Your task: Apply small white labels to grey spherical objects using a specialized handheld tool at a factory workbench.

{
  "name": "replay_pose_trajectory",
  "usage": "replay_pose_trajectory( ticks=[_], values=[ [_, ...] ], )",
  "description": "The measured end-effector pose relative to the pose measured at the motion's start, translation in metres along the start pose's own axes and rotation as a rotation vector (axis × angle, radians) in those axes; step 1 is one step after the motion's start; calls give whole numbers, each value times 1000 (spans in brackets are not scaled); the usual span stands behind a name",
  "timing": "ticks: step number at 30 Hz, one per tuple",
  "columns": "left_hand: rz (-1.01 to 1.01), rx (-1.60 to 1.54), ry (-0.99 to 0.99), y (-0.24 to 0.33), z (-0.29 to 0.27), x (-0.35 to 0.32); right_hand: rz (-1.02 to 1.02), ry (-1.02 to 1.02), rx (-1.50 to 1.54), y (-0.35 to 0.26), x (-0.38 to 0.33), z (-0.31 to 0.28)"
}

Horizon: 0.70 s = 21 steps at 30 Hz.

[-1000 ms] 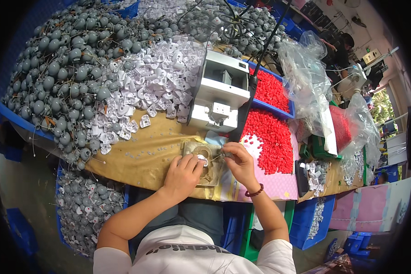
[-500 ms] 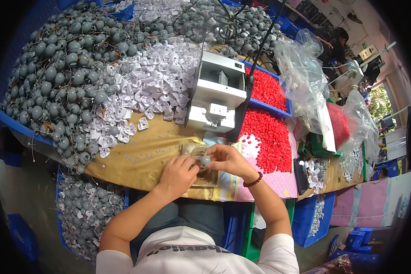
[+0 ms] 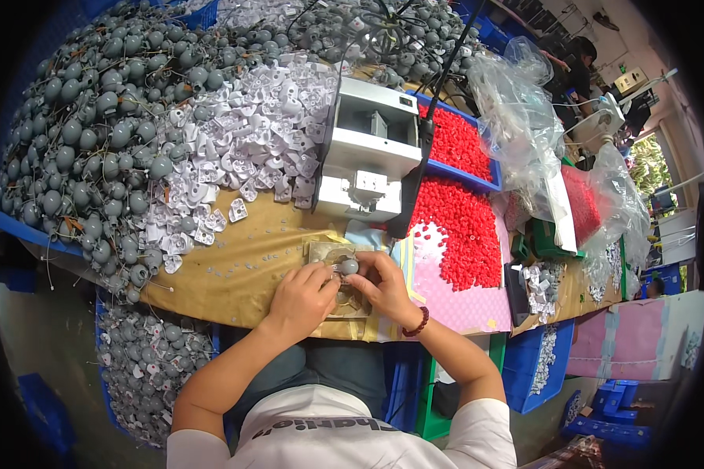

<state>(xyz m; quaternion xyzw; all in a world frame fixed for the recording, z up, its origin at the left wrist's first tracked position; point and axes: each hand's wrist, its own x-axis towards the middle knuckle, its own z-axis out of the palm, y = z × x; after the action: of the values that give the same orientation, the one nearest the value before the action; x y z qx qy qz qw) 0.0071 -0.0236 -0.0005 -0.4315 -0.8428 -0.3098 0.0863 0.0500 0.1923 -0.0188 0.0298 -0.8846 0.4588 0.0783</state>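
A small round grey part with a pale piece beside it is held over a square, shallow work block at the table's near edge. From the right, the thumb and forefinger of my right hand close round the grey part. On the other side of the block, my left hand is closed, its fingertips pinched together close against the pale piece. What lies between those left fingertips is too small and covered to make out. A dark bead bracelet circles my right wrist.
White plastic pieces and grey round parts with wires are heaped at the left. A white bench machine stands behind the block. Red small parts lie at the right, below a blue tray. Plastic bags stand farther right.
My right hand has shifted slightly left and its fingers have spread more around the grey part. The part sits a little higher. My left hand has barely moved.
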Motion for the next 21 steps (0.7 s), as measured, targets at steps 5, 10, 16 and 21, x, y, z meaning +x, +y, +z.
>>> replay_pose_trajectory(
  ticks=[5, 10, 16, 21],
  values=[
    [-47, -6, 7, 1, 1, 5, 103, -51, -83, -13, 12, -3],
    [-200, 14, -17, 10, 3, 26, 156, -100, -14, -20, 16, -7],
    [-195, 47, -37, 6, 9, 26, -249, 512, -266, 30, 67, -53],
    [-177, 21, 2, 9, 8, 28, 141, 366, 315, 61, 118, -72]
  ],
)
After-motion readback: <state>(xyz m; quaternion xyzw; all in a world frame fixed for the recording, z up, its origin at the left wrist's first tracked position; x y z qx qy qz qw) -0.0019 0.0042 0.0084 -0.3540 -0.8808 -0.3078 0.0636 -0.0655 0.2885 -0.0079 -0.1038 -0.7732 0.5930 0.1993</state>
